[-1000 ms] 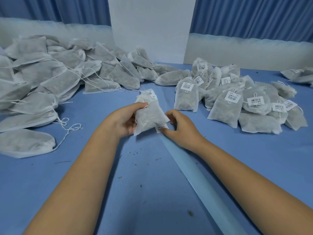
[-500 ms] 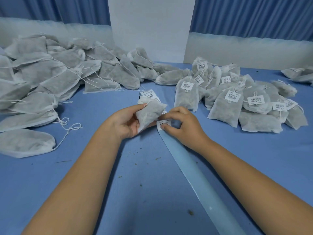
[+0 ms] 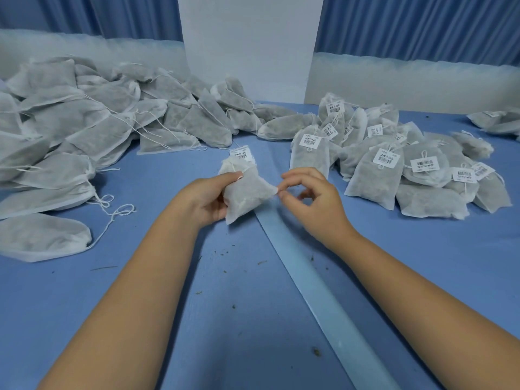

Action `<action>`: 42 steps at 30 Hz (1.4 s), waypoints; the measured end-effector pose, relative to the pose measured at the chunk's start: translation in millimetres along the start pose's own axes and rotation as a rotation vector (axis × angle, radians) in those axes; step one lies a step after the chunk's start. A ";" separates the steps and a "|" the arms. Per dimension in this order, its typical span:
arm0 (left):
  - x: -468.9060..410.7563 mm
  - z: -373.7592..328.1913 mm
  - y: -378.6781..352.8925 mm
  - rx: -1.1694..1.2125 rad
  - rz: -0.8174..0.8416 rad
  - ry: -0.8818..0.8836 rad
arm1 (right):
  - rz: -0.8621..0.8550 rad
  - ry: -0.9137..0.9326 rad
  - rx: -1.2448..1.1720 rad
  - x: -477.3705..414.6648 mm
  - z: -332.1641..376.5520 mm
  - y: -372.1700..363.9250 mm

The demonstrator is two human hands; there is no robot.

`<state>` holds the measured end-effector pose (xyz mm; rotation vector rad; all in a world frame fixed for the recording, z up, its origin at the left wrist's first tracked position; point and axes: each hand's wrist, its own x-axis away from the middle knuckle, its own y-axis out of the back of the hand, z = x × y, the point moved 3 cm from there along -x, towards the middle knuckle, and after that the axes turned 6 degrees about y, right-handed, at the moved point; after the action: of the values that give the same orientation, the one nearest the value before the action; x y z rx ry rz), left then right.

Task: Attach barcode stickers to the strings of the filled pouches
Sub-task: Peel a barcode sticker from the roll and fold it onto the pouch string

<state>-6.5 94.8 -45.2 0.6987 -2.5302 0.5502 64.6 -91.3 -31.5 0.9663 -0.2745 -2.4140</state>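
Over the blue counter (image 3: 422,263) the left hand (image 3: 208,198) grips the filled pouch (image 3: 247,190), while the right hand (image 3: 312,204) has lifted off the backing strip (image 3: 318,291), finger and thumb pinched at the pouch's corner, apparently holding the peeled sticker, next for the string.

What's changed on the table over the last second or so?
The right hand has lifted off the backing strip, thumb and forefinger now pinched beside the corner of the pouch; the sticker it pressed on the strip's end no longer shows there. The left hand keeps gripping the pouch. The unlabelled pile and the labelled pile stayed put.
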 end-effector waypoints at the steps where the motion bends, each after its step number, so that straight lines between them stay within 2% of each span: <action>1: 1.1 -1.7 0.6 -0.071 -0.032 -0.041 | -0.050 -0.047 -0.024 -1.2 -2.0 2.4; 5: 8.6 -9.6 1.9 -0.322 -0.089 -0.197 | -0.185 -0.236 -0.096 -5.1 -15.2 11.4; 8: 15.3 -12.4 -0.6 -0.426 -0.050 -0.271 | -0.216 -0.251 -0.180 -8.0 -16.6 15.4; 13: 24.2 -2.6 -20.6 -0.651 0.119 -0.276 | -0.069 -0.241 -0.402 -8.5 -6.0 4.1; 16: 27.4 3.3 -27.6 -0.767 0.186 -0.269 | -0.026 -0.243 -0.422 -5.6 -4.7 0.3; 20: 28.5 2.3 -25.3 -0.782 0.235 -0.240 | -0.068 -0.304 -0.429 -5.2 -8.2 2.6; 23: 27.6 -0.3 -22.6 -0.762 0.204 -0.259 | -0.103 -0.349 -0.438 -6.8 -11.0 5.1; 36: 24.2 2.8 -23.2 -0.730 0.188 -0.221 | -0.079 -0.349 -0.417 -6.6 -13.8 4.6; 42: 30.6 3.1 -26.0 -0.721 0.275 -0.197 | -0.073 -0.323 -0.411 -5.7 -13.7 4.7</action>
<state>-16.4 61.3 -25.3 0.1411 -2.7422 -0.3730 79.4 -92.2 -36.3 0.4110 0.1471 -2.5464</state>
